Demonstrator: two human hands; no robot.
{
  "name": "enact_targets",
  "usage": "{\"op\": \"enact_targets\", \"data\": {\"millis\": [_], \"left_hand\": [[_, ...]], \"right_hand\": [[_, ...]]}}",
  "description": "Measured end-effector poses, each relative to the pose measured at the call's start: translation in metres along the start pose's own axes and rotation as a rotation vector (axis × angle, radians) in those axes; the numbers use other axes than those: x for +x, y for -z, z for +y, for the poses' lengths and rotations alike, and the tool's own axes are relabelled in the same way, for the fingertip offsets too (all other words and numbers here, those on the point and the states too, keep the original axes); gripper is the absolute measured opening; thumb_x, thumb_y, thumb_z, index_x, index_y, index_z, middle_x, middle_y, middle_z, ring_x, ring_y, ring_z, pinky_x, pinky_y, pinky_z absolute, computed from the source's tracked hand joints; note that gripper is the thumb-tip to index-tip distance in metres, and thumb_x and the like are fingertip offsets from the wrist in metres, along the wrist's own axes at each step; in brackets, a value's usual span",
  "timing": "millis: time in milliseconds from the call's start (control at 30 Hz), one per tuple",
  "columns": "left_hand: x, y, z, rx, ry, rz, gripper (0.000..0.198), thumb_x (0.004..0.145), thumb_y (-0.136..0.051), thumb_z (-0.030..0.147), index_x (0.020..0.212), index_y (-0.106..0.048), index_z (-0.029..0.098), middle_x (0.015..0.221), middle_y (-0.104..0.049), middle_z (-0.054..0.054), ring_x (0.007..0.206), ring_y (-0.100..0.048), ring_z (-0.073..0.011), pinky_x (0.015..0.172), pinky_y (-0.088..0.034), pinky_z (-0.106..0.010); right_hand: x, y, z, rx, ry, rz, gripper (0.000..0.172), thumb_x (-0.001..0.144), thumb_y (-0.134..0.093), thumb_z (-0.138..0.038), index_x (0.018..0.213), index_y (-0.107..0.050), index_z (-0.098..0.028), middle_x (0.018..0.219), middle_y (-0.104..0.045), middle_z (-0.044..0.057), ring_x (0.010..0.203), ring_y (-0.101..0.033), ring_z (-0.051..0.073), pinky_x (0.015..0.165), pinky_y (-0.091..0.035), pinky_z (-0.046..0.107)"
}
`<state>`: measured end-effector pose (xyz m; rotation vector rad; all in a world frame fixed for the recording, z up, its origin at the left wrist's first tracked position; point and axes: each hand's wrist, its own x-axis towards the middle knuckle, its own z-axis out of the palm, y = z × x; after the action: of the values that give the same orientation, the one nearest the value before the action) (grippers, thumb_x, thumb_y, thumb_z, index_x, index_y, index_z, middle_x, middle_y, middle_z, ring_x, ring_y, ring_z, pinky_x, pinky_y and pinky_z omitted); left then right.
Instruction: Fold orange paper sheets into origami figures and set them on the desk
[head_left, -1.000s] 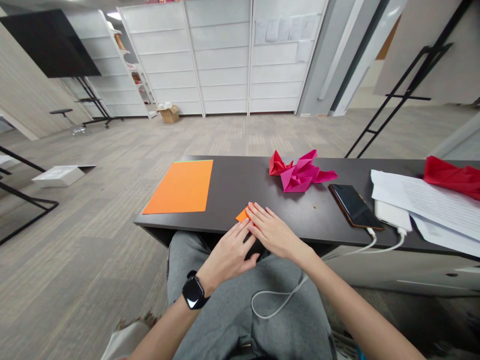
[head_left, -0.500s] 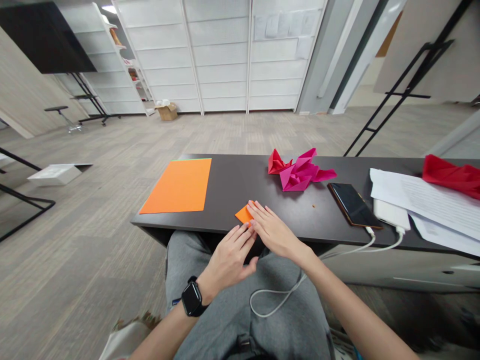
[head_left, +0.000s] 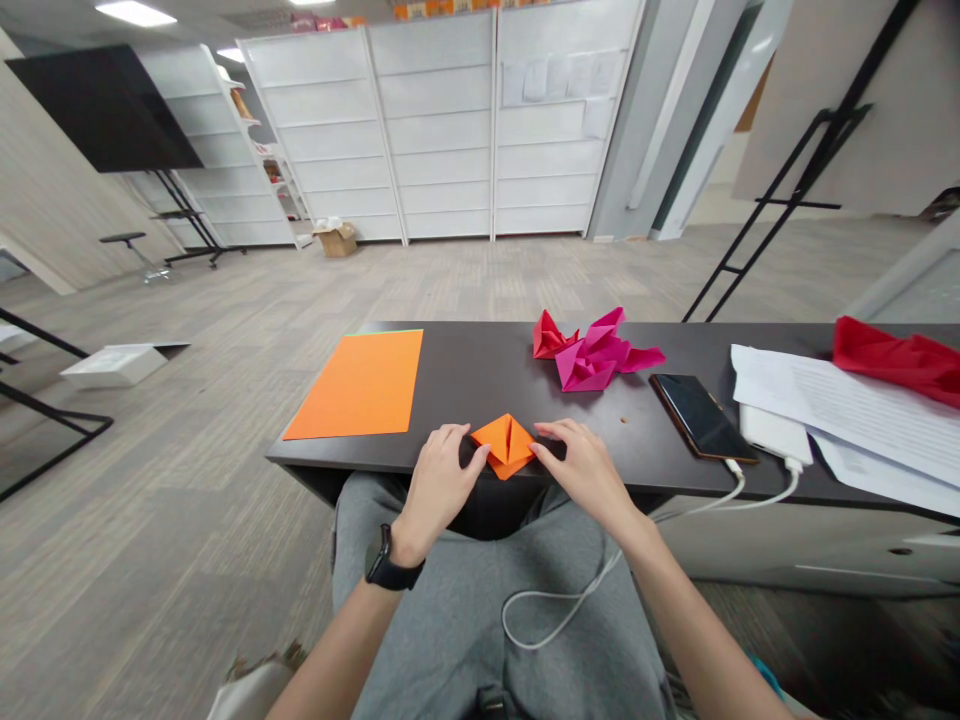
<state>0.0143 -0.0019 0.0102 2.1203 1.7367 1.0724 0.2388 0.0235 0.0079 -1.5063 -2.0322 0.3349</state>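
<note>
Fingers (head_left: 456, 436) of both hands close in on one small orange origami fold (head_left: 506, 445)

On the left hand (head_left: 439, 490), the fingers are held together and curved down, with the side nearest the fold touching or just beside its left corner. On the right hand (head_left: 583, 470), the fingers are also together, their tips at its right corner. Neither hand shows a clear pinch, and whether either one grips the paper is hard to make out. The fold lies near the near edge of a dark table (head_left: 480, 375), between the hands, with a slit-like crease down its middle.

One flat orange sheet (head_left: 356, 385) lies to the far left. Beyond the fold sit one red origami piece (head_left: 551, 338) and one magenta origami piece (head_left: 600, 355), touching each other. To the right are one black smartphone (head_left: 701, 418), one white power bank (head_left: 776, 435) partly under a stack of white printed papers (head_left: 847, 410), and one red crumpled sheet (head_left: 896, 360), cut off by the right side of the frame. A white cable (head_left: 551, 620) hangs over grey trousers (head_left: 442, 620), and one black watch (head_left: 386, 562) sits on the left wrist
</note>
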Motion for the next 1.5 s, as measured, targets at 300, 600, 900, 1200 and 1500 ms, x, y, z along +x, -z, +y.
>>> {"op": "enact_targets", "data": {"millis": [300, 600, 900, 1200, 1500], "left_hand": [[0.010, 0.002, 0.006, -0.094, 0.099, -0.124, 0.030, 0.082, -0.073, 0.020, 0.111, -0.065, 0.019, 0.113, -0.068, -0.008, 0.109, -0.061, -0.0258, 0.099, -0.048, -0.043], [0.014, 0.003, 0.007, -0.231, 0.110, -0.039, 0.038, 0.071, -0.080, 0.009, 0.104, -0.064, 0.019, 0.105, -0.066, -0.005, 0.100, -0.063, -0.0222, 0.090, -0.050, -0.037], [0.018, 0.008, 0.005, -0.215, 0.116, -0.084, 0.036, 0.065, -0.085, 0.010, 0.090, -0.060, 0.019, 0.095, -0.062, -0.003, 0.092, -0.058, -0.0207, 0.085, -0.048, -0.035], [0.019, 0.003, -0.007, -0.216, 0.144, -0.171, 0.036, 0.065, -0.085, 0.018, 0.090, -0.060, 0.019, 0.092, -0.061, -0.002, 0.088, -0.056, -0.0199, 0.080, -0.045, -0.032], [0.025, 0.011, -0.008, -0.363, 0.138, -0.293, 0.031, 0.069, -0.079, 0.021, 0.087, -0.054, 0.021, 0.080, -0.057, 0.005, 0.075, -0.053, -0.0144, 0.072, -0.042, -0.027]], "right_hand": [[0.000, -0.011, -0.002, 0.278, -0.125, -0.046, 0.040, 0.080, -0.067, -0.029, 0.120, -0.065, -0.024, 0.095, -0.075, 0.002, 0.083, -0.062, 0.021, 0.082, -0.049, 0.038], [0.000, -0.007, -0.013, 0.395, -0.158, -0.001, 0.041, 0.074, -0.069, -0.028, 0.114, -0.064, -0.023, 0.087, -0.072, 0.001, 0.074, -0.060, 0.018, 0.073, -0.048, 0.034], [0.004, -0.011, -0.012, 0.516, -0.174, -0.016, 0.026, 0.072, -0.069, -0.027, 0.098, -0.069, -0.020, 0.089, -0.072, 0.003, 0.076, -0.066, 0.017, 0.073, -0.051, 0.032], [0.009, -0.013, -0.004, 0.570, -0.186, -0.114, 0.024, 0.070, -0.071, -0.027, 0.092, -0.072, -0.019, 0.085, -0.072, 0.005, 0.078, -0.066, 0.019, 0.072, -0.053, 0.031], [0.011, -0.007, -0.006, 0.564, -0.135, -0.167, 0.018, 0.073, -0.068, -0.030, 0.088, -0.064, -0.020, 0.079, -0.068, 0.001, 0.071, -0.063, 0.016, 0.068, -0.050, 0.030]]}}
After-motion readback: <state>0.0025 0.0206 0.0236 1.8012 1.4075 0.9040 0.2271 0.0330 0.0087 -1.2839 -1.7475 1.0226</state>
